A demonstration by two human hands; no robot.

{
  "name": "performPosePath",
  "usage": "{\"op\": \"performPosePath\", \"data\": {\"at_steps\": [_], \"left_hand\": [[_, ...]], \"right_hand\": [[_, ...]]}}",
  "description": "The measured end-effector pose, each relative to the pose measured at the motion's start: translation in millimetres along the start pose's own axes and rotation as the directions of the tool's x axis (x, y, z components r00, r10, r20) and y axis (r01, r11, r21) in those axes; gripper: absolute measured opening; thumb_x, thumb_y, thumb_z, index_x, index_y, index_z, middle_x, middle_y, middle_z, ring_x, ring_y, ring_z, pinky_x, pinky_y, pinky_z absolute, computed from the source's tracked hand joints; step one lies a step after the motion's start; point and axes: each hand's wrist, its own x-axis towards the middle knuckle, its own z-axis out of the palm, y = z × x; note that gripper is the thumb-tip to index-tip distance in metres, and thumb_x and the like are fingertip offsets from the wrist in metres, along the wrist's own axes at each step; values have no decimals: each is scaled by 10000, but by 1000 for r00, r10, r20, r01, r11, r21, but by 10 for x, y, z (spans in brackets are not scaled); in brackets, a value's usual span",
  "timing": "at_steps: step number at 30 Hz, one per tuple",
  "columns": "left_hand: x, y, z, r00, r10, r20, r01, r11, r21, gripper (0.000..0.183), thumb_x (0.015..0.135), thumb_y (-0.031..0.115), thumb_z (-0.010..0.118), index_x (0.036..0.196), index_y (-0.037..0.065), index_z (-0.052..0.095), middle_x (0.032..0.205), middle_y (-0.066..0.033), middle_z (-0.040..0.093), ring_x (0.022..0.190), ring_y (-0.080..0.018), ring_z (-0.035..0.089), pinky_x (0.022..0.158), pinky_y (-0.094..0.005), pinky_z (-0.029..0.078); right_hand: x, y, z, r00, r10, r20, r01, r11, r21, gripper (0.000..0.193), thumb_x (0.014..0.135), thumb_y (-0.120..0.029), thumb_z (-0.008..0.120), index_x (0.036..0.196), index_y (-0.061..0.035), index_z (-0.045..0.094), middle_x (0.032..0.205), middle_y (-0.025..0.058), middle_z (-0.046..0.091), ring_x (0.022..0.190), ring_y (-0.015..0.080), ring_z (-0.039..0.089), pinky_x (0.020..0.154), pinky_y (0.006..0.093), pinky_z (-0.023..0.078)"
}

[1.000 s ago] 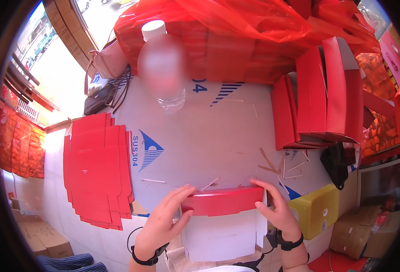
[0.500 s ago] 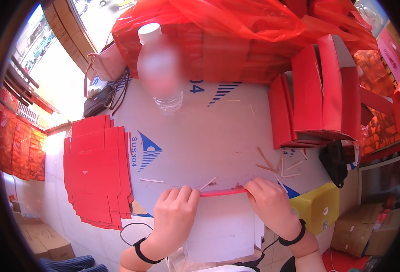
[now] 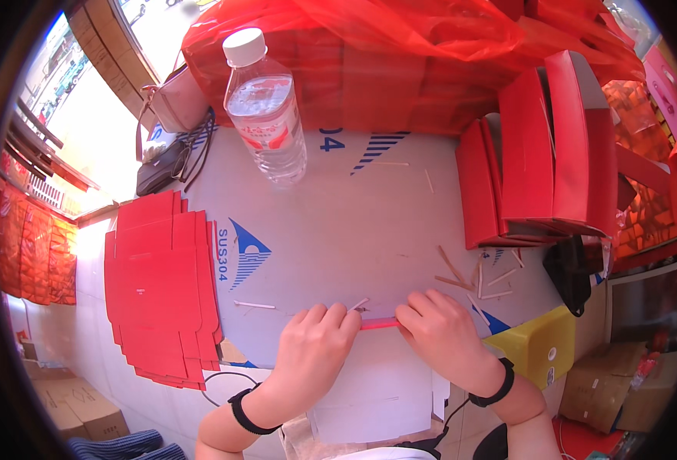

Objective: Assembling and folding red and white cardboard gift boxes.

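Both hands, left hand (image 3: 317,343) and right hand (image 3: 439,337), press flat on the red card (image 3: 379,324) at the surface's near edge, creasing; next, lift the flap squarely.

Packing workshop — stacked flat red cartons (image 3: 162,287), folded red boxes (image 3: 541,157).
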Motion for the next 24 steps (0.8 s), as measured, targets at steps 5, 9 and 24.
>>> {"op": "performPosePath", "data": {"at_steps": [5,9,24], "left_hand": [[-6,50,23,998,-62,-11,62,997,35,128,757,54,648,790,62,524,759,-50,512,724,-222,541,655,-334,452],[-20,27,-3,999,-17,39,13,996,85,121,770,64,645,844,52,549,784,-50,523,754,-214,545,689,-324,449],[-1040,-180,-108,911,-270,-311,156,925,-346,430,710,-3,686,1126,37,587,1108,-128,622,1003,-315,590,862,-428,456]], "right_hand": [[-17,-16,11,1000,-2,28,4,998,-64,138,680,-49,626,760,-81,517,760,53,479,730,212,536,641,307,473],[-5,-76,23,997,-18,73,29,988,-154,149,708,-79,639,793,-94,518,779,40,492,757,204,536,663,302,457],[-894,74,-399,965,258,-46,-234,928,292,459,767,1,645,1210,-85,562,1262,131,536,1121,335,540,955,432,435]]}}
